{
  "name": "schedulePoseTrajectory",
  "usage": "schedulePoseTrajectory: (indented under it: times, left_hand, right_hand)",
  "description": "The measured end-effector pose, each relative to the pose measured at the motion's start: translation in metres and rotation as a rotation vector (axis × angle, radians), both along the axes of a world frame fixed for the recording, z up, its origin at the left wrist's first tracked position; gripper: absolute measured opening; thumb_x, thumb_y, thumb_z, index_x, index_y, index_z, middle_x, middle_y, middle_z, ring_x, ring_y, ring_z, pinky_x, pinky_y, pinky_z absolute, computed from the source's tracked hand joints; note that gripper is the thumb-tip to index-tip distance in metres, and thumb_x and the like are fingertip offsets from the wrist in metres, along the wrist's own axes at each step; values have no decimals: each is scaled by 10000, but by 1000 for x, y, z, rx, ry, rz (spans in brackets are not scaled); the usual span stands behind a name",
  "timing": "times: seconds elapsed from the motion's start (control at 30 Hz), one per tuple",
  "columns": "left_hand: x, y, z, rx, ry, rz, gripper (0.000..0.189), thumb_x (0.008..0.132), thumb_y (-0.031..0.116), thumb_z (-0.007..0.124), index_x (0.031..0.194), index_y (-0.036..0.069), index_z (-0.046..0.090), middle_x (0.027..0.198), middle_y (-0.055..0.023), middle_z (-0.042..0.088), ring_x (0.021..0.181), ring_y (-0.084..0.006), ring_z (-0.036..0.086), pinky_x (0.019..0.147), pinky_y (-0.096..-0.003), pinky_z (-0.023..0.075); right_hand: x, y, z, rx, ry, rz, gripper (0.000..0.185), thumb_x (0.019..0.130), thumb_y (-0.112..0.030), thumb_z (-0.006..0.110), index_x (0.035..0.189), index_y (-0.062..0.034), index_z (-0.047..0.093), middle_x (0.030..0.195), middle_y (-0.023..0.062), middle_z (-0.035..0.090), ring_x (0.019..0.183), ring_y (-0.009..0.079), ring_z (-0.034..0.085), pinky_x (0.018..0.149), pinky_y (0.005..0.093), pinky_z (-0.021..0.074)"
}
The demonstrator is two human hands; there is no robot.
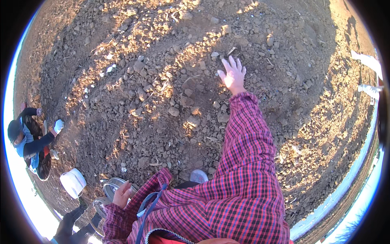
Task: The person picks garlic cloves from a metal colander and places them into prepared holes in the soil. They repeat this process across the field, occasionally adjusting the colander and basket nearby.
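Observation:
My right hand point(234, 74) reaches out over the loose, cloddy soil point(195, 91), fingers spread and nothing in them. Just beyond its fingertips lie a pale stone-like lump point(214, 54) and a short piece of dry stalk point(231, 50). At the lower left, my left hand point(122, 194) is by a round metal pot point(110, 188). Whether its fingers grip the pot's rim is hidden from this angle. The checked sleeve point(246, 146) of my right arm crosses the ground between. The toe of a pale shoe point(199, 176) shows beneath my jacket.
A person point(32, 143) with one white glove point(58, 126) crouches at the left. Near them stands a white bucket point(73, 183). Another metal vessel point(100, 206) and someone's dark trouser legs point(71, 222) are at bottom left. Small white pieces point(109, 69) dot the soil. White footwear point(370, 90) shows far right.

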State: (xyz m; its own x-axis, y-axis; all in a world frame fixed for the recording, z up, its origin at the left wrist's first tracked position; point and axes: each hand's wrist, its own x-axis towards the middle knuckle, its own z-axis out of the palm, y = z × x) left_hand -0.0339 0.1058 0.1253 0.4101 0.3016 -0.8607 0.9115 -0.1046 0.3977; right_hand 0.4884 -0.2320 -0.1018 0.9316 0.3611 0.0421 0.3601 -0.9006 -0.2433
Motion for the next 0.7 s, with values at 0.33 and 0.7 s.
schedulePoseTrajectory:
  times: [0.33,0.7]
  left_hand:
    - [-89,21,51,664,-149,246,330,771,-60,531,1092,-5,582,840,-41,464,780,-149,499,743,-268,446]
    - [-235,65,92,1029,-255,532,266,826,-25,484,1050,30,616,745,6,474,659,-65,447,622,-213,397]
  right_hand:
    - [-43,9,10,-230,179,-136,525,832,-498,540,1290,-246,486,1380,73,414,1295,383,299,964,610,318]
    - [-214,172,113,-2,358,691,381,840,-204,584,1183,-45,545,1163,189,570,1075,344,538,935,414,412]
